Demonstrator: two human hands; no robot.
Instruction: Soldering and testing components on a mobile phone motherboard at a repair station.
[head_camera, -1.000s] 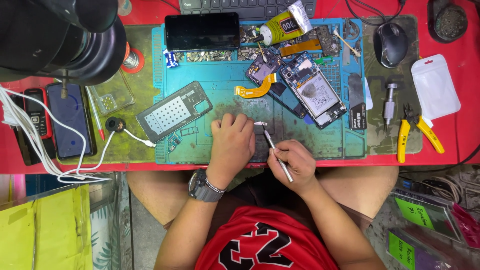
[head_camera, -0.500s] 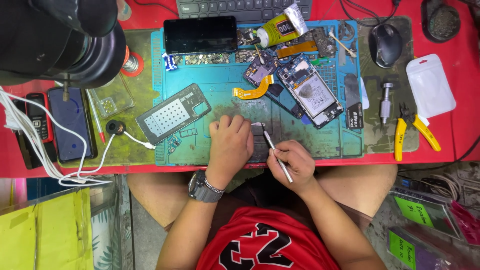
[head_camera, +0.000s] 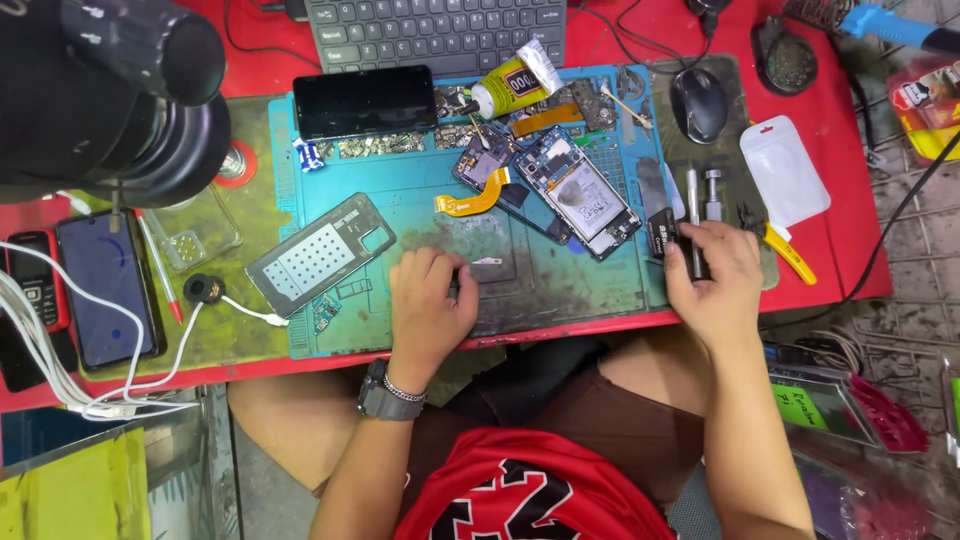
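Far left: black microscope head (head_camera: 110, 90) overhanging the red surface (head_camera: 850, 240); below it a dark smartphone (head_camera: 108, 290) lying flat, a small keypad phone (head_camera: 35, 280) just beside it, and white cables (head_camera: 60, 370) looping toward the front edge. Left of centre: blue work mat (head_camera: 560, 290); on it a grey phone frame (head_camera: 320, 255), tilted, and a black phone (head_camera: 365, 100) face up at the mat's back edge, near the keyboard (head_camera: 440, 30). Centre: left hand (head_camera: 430, 300), wristwatch on the wrist, resting on the mat with fingers curled down against a small dark part (head_camera: 455, 285), mostly hidden; whether it is gripped cannot be told. A small metal piece (head_camera: 487, 262) lies just beside the fingertips. Behind: orange flex cable (head_camera: 475, 203), glue tube (head_camera: 510, 85), opened phone (head_camera: 580, 195) with its insides showing. Right: right hand (head_camera: 712, 275) at the mat's right edge, fingers closed around a slim dark tool (head_camera: 692, 215), held roughly upright against the surface. Near it: metal screwdriver (head_camera: 713, 192), yellow-handled cutters (head_camera: 785, 250), white pouch (head_camera: 785, 170), black mouse (head_camera: 698, 103).
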